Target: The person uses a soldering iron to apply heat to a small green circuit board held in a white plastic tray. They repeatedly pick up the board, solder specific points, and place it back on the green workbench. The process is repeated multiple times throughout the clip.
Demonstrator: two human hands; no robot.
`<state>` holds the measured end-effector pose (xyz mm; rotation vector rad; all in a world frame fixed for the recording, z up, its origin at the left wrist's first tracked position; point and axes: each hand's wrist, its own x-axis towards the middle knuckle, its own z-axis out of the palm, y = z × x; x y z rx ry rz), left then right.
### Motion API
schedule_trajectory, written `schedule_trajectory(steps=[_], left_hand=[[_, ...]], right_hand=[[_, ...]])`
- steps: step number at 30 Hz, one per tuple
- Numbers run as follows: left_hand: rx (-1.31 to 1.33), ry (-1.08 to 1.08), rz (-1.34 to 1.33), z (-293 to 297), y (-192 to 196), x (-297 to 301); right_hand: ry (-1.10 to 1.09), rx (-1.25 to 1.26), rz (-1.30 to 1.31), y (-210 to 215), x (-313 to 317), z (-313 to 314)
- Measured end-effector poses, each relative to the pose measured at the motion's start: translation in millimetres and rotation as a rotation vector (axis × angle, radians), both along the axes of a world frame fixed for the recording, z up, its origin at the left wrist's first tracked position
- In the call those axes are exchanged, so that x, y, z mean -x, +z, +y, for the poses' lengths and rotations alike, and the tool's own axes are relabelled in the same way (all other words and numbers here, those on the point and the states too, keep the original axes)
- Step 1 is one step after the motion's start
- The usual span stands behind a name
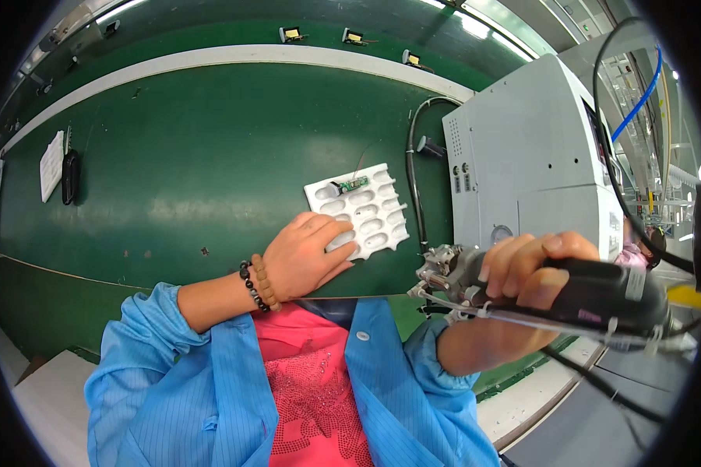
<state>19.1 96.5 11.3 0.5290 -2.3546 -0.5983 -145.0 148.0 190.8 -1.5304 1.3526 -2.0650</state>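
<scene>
My left hand (pixel 308 261) rests flat on the near corner of a white moulded tray (pixel 366 208) with several oval pockets, lying on a green belt (pixel 195 163). A small green circuit board with thin wires (pixel 350 185) sits in a pocket at the tray's far edge. My right hand (pixel 526 272) grips a black hand-held soldering tool (pixel 600 294) with a metal head (pixel 444 272) that points left, just right of the tray. Cables trail from the tool to the right.
A grey machine box (pixel 530 156) stands at the right with a black hose (pixel 413 171) beside it. A white pad and a dark flat object (pixel 62 171) lie at the belt's far left. Small yellow parts (pixel 292 33) sit on the far rail.
</scene>
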Motion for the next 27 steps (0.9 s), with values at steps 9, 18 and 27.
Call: schedule_trajectory(steps=[9,18,27], left_hand=[[-0.105,-0.182,-0.044,-31.3,-12.1,-32.2],[-0.244,0.09,0.234,-71.6,-5.7,-27.1],[-0.306,0.062,0.151,-90.9,-28.7,-14.5]], right_hand=[[0.13,0.094,-0.084,-31.9,13.4,-10.9],[0.431,0.159,-0.118,-42.4,13.2,-41.8],[0.562,0.127,-0.102,-53.3,32.0,-74.5]])
